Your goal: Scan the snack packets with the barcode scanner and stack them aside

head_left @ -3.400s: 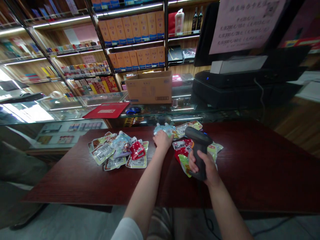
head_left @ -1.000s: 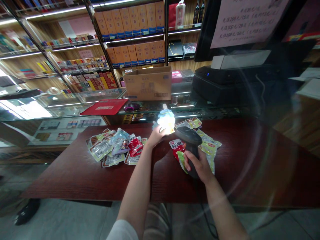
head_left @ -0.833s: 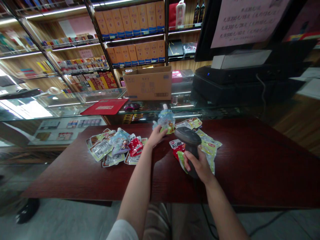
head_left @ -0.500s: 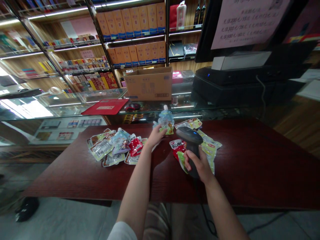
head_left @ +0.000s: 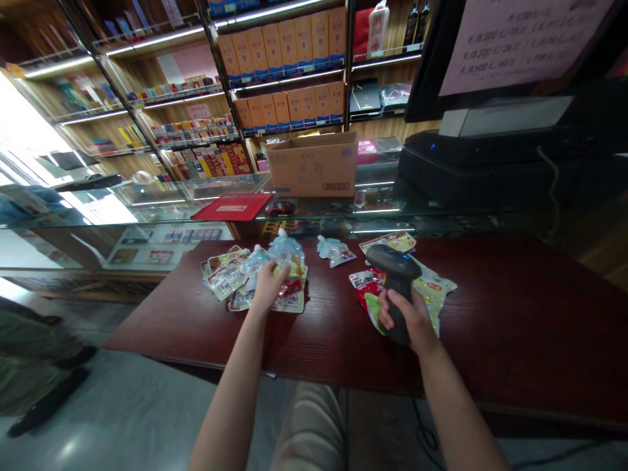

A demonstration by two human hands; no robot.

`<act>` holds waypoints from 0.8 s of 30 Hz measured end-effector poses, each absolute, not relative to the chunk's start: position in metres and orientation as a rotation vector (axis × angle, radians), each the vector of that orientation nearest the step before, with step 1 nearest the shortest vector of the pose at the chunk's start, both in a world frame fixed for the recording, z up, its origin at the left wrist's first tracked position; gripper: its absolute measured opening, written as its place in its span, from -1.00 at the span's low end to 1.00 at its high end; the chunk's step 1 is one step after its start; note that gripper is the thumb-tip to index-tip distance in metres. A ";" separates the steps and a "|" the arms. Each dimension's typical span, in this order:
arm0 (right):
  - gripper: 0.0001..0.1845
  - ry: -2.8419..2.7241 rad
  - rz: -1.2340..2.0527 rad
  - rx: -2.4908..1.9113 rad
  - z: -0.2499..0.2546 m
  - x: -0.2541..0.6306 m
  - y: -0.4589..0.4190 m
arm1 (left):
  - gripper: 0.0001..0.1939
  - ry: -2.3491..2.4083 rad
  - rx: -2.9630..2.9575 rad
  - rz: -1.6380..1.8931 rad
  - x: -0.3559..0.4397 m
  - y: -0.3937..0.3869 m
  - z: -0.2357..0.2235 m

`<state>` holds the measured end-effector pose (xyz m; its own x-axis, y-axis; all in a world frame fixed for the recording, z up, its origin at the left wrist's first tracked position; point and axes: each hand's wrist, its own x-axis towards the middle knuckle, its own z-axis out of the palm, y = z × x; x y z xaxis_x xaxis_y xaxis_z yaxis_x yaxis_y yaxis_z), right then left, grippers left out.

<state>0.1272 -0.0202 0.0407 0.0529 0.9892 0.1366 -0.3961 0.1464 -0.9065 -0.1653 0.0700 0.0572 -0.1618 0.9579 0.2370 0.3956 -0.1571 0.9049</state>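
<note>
My left hand (head_left: pixel 269 286) is over the left pile, its fingers closed on the lower part of a pale blue spouted pouch (head_left: pixel 286 246). Beneath and around it lie several snack packets (head_left: pixel 224 280), and a second blue pouch sits just left of my fingers. My right hand (head_left: pixel 409 315) grips the handle of a black barcode scanner (head_left: pixel 396 268), which shows a small blue light. Under and beside the scanner are a red packet (head_left: pixel 366 282) and green-yellow packets (head_left: pixel 434 289), partly hidden. Another spouted pouch (head_left: pixel 335 250) lies alone between the two groups.
Behind the dark red table (head_left: pixel 324 340) runs a glass counter with a cardboard box (head_left: pixel 313 167), a red mat (head_left: pixel 231 207) and a mouse (head_left: pixel 280 207). A monitor and black machine (head_left: pixel 456 170) stand at right. A person's legs (head_left: pixel 39 356) show at left.
My left hand has moved left with a blue pouch to the left pile, leaving another pouch on the table. The scanner stays over the right packets. The camera view has shifted left.
</note>
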 end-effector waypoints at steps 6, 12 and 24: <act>-0.62 -0.964 1.290 -0.801 0.049 0.126 -0.023 | -0.72 2.042 1.449 1.280 -0.210 0.052 0.054; -0.61 -0.944 1.295 -0.808 0.051 0.127 -0.022 | -0.48 2.266 1.418 1.381 -0.221 0.042 0.048; -0.62 -0.988 1.352 -0.796 0.055 0.132 -0.021 | -0.49 2.599 1.775 1.127 -0.216 0.032 0.052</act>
<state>0.1319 -0.0210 0.0547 -0.0439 0.9929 0.1109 -0.4073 0.0836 -0.9095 -0.2155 0.0325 0.0516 -0.4216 0.7498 0.5100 0.8847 0.2166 0.4128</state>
